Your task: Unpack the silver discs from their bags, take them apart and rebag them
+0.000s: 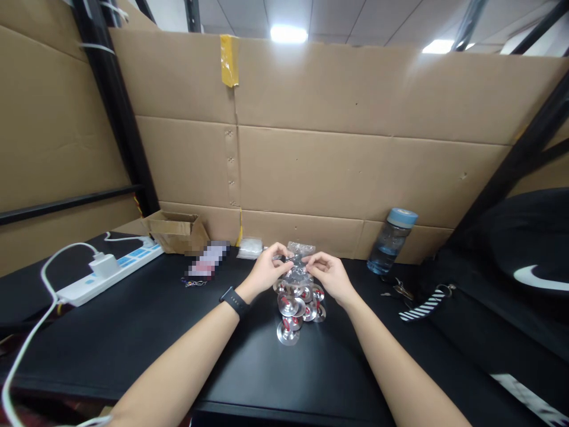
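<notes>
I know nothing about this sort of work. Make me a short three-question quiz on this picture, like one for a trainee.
1. On which of the person's wrists is the black watch? A) right B) left
2. True or false: in the picture, the blue-lidded bottle is to the right of the metal discs.
3. What see-through material are the fingers of both the left hand and the right hand touching?

Key:
1. B
2. True
3. Clear plastic

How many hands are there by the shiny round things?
2. The left hand, on the arm with the black watch, and the right hand facing it, both at the clear plastic beyond the shiny discs. No others show.
</notes>
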### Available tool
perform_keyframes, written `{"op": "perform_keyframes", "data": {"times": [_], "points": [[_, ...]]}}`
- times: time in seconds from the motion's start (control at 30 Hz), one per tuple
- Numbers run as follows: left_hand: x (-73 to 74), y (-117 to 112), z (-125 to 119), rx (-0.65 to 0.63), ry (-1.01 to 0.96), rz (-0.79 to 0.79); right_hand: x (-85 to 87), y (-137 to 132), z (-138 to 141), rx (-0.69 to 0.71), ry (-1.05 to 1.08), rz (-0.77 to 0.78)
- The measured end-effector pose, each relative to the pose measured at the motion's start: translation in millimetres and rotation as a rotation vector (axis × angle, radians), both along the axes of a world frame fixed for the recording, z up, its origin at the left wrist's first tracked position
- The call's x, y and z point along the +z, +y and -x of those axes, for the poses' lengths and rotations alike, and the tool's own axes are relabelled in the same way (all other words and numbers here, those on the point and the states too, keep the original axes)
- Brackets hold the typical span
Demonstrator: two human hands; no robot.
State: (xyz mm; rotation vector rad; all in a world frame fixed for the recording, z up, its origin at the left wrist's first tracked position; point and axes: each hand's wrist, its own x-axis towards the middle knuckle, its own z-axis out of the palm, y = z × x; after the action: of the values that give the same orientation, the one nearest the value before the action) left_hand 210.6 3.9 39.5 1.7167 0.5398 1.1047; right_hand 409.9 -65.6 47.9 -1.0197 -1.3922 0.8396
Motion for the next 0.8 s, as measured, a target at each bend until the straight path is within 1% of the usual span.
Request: {"op": "perform_keyframes", "data": {"times": [0.07,0.13,0.33,0.37,0.4,0.47,0.53,0.6,0.63,0.7,0.8], "points": [[1.7,0,2,-0.026,0.067,-0.072,-1.6,1,-3,0.000,-0.066,0.035],[1.8,2,4,-0.044,0.134,-0.109,-2.2,0,-6,0.003,-0.100,0.075],[-1.4,3,8,-0.117,0.249,-0.047,1.9,-5,-11,0.072,-0.118,0.114],[-0.3,2,8,-0.109,0.241,-0.053,2.4,-5,-11,0.068,-0.117,0.109],[1.4,0,9,-0.073,0.221,-0.078,2.6,-5,-11,0.052,-0.116,0.098],[6.2,-4,9,0.044,0.190,-0.206,2.2,-3,-12,-0.008,-0.115,0.068],[10.9,-7,11,0.134,0.223,-0.426,0.9,-1,-13,-0.070,-0.120,0.048],[13.7,-10,13,0.135,0.331,-0.636,-0.7,0,-13,-0.095,-0.130,0.033],[14.3,-11,13,0.126,0.389,-0.708,-1.4,1,-12,-0.092,-0.136,0.023],[14.5,-15,12,0.137,0.476,-0.797,-2.7,1,-10,-0.076,-0.138,0.002],[14.9,-23,5,0.157,0.544,-0.895,-4.1,1,-5,-0.064,-0.105,-0.006]]}}
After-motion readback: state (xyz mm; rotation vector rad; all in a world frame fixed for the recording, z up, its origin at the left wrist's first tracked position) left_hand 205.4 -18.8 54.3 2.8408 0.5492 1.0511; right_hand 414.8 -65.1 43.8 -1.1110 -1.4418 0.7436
